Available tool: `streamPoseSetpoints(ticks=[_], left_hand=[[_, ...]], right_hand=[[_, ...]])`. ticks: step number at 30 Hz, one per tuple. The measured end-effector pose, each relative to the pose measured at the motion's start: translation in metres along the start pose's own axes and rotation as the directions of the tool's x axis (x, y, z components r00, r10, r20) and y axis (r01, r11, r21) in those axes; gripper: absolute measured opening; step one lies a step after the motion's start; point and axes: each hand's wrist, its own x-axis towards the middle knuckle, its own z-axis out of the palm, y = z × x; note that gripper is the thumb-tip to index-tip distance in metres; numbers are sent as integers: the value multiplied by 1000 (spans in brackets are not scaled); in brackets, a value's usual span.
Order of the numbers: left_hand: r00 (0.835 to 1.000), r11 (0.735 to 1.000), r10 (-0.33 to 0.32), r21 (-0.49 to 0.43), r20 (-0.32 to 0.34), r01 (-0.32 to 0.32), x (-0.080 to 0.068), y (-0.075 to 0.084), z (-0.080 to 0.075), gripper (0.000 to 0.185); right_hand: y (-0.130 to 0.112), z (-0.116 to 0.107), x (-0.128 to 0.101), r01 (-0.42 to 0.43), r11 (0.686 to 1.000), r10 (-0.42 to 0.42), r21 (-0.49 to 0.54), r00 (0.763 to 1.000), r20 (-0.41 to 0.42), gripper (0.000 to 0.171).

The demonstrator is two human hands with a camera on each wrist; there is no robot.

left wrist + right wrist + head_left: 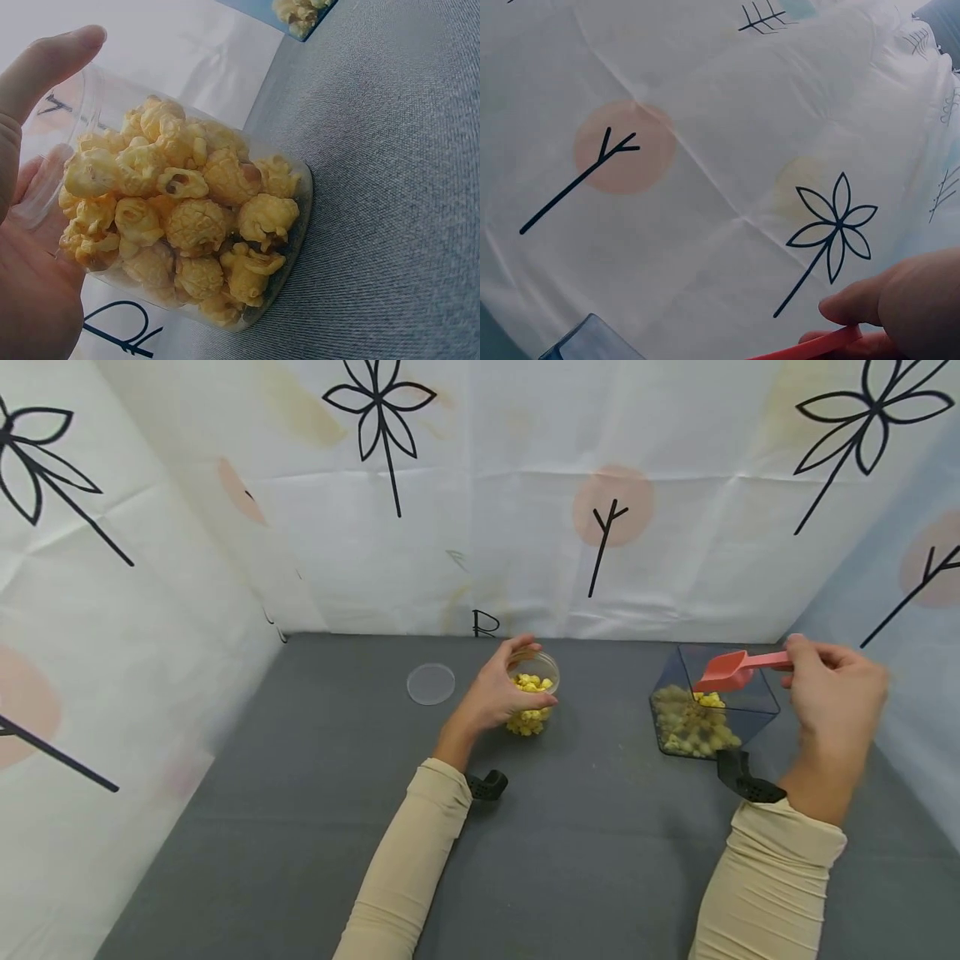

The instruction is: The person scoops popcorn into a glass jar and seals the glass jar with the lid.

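Note:
My left hand [501, 693] grips a clear plastic jar [557, 670] round its upper part; the jar stands upright on the table. Caramel popcorn [196, 225] fills much of it, and its top has no lid on. To the right, my right hand [838, 693] pinches the handle of a coral-red scoop [726, 672]. The scoop's bowl hangs over the opening of a bluish see-through bin [753, 724], where more popcorn [693, 727] lies. In the right wrist view only the handle [817, 346] shows between thumb and fingers. I cannot tell whether the scoop carries anything.
A round clear lid [431, 683] lies flat on the grey table [360, 827], left of the jar. White cloth walls [510, 552] with printed plants rise at the back and both sides. Each wrist wears a black camera band [487, 785].

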Motion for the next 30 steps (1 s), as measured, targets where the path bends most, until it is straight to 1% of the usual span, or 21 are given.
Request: streamPoseSetpoints(ticks=[2, 5, 6, 9, 11, 16, 24, 30], left_hand=[[1000, 1000, -2, 7, 10, 2, 0, -1, 0, 95], [1000, 1000, -6, 6, 15, 6, 0, -2, 1, 95], [1000, 1000, -7, 7, 14, 7, 0, -2, 1, 95], [1000, 1000, -3, 5, 14, 3, 1, -2, 1, 94], [1000, 1000, -1, 5, 14, 1, 1, -2, 2, 94], [1000, 1000, -2, 8, 15, 2, 1, 0, 2, 95], [1000, 1000, 3, 5, 21, -3, 2, 0, 3, 95], [1000, 1000, 5, 9, 16, -5, 0, 0, 1, 95]], right_hand=[[3, 1, 2, -5, 994, 7, -105, 1000, 20, 23], [7, 3, 5, 7, 973, 10, -230, 997, 73, 38], [8, 3, 6, 16, 968, 7, -250, 996, 91, 39], [12, 4, 11, 38, 954, 0, -299, 992, 125, 36], [14, 4, 13, 47, 945, 0, -324, 990, 144, 40], [17, 5, 15, 75, 927, -10, -368, 985, 175, 61], [19, 3, 16, 56, 913, 25, -404, 981, 193, 63], [17, -1, 17, 73, 902, 26, -426, 975, 222, 69]])
